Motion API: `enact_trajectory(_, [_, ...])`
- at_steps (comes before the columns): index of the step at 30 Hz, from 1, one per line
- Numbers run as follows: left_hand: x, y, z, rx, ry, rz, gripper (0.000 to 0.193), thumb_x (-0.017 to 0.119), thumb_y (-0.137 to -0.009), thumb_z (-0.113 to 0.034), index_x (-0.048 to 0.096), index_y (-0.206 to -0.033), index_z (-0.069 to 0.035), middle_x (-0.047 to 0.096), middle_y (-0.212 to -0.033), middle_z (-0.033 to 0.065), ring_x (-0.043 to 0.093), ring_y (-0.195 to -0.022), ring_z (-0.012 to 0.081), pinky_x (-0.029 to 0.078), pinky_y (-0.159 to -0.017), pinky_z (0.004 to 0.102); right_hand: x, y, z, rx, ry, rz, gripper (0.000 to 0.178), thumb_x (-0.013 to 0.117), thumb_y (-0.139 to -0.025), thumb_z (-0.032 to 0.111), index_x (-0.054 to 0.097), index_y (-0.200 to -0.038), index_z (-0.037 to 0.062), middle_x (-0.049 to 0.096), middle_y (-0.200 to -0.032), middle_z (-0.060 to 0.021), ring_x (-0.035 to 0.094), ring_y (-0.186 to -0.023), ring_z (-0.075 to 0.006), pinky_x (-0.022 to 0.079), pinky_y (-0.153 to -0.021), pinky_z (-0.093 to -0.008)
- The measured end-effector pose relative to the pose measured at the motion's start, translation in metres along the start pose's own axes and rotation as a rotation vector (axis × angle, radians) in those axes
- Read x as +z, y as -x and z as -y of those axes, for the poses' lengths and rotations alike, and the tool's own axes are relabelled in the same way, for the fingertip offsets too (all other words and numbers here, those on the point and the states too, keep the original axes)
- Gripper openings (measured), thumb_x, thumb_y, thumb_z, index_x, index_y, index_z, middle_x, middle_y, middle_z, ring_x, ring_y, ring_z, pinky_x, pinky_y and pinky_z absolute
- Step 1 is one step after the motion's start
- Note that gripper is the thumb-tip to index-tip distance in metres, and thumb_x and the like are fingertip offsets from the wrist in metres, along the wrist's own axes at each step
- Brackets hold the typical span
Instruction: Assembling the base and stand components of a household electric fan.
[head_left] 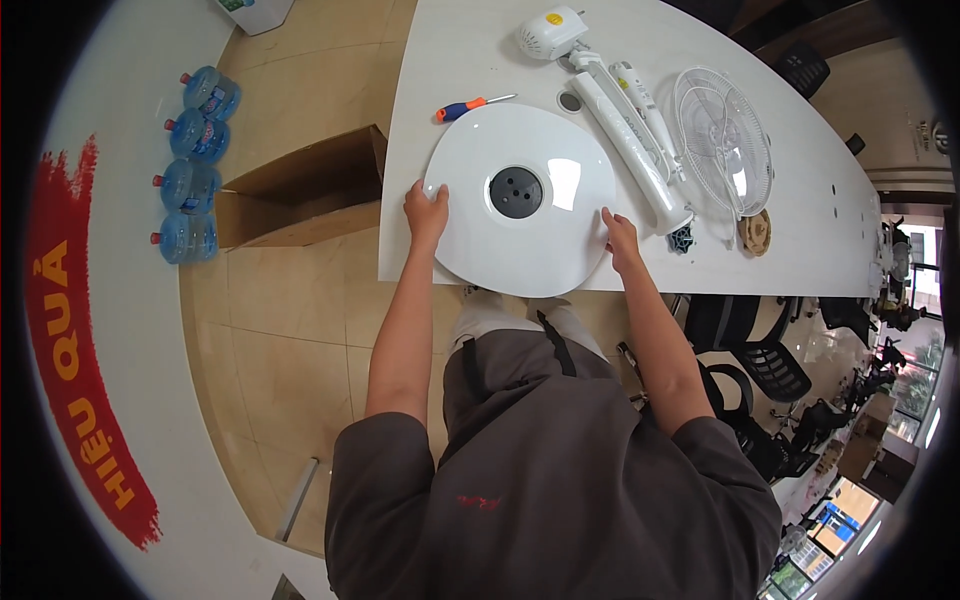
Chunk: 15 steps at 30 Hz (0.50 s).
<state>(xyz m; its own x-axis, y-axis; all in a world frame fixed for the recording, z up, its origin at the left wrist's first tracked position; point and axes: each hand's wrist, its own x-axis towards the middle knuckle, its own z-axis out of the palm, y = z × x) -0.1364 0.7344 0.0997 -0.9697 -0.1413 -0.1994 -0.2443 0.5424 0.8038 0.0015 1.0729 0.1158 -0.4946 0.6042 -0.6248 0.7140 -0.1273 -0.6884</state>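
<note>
A round white fan base (pixel 470 240) with a black centre plate lies at the table's near edge, slightly overhanging it. My left hand (pixel 427 212) grips its left rim, thumb up against the edge. On the opposite rim, my right hand (pixel 621 240) holds it with the fingers partly hidden beneath. Just beyond the base is a screwdriver (pixel 475 107) with an orange and blue handle. To the right of the base lies a white fan pole (pixel 630 150), with the white motor housing (pixel 550 35) at its far end.
A white wire fan grille (pixel 722 140) lies right of the pole, near a brown coil (pixel 756 233) and a small dark part (pixel 681 238). An open cardboard box (pixel 300 190) stands left of the table (pixel 800 255). Water bottles (pixel 190 185) line the wall. Black chairs (pixel 770 370) stand at right.
</note>
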Motion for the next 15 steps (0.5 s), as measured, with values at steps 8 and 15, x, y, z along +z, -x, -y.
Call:
enact_trajectory(8, [-0.003, 0.002, 0.014, -0.028, 0.225, 0.026, 0.047, 0.062, -0.085, -0.015, 0.046, -0.126, 0.002, 0.049, -0.124, 0.0201, 0.048, -0.116, 0.0329, 0.039, -0.099, 0.0399, 0.008, 0.004, -0.009, -0.060, -0.033, 0.004, 0.056, 0.068, -0.082, 0.037, 0.051, -0.119, -0.0005, 0.055, -0.089, -0.0026, 0.049, -0.069, -0.0111, 0.039, -0.057, -0.0278])
enact_trajectory(15, [-0.008, 0.008, 0.001, -0.070, 0.272, 0.037, 0.044, 0.061, -0.086, -0.015, 0.048, -0.124, 0.002, 0.051, -0.123, 0.0193, 0.049, -0.116, 0.0309, 0.038, -0.099, 0.0386, 0.005, 0.004, -0.005, -0.030, 0.009, -0.020, 0.049, 0.067, -0.084, 0.037, 0.053, -0.116, 0.0035, 0.057, -0.089, -0.0003, 0.050, -0.070, -0.0097, 0.039, -0.056, -0.0267])
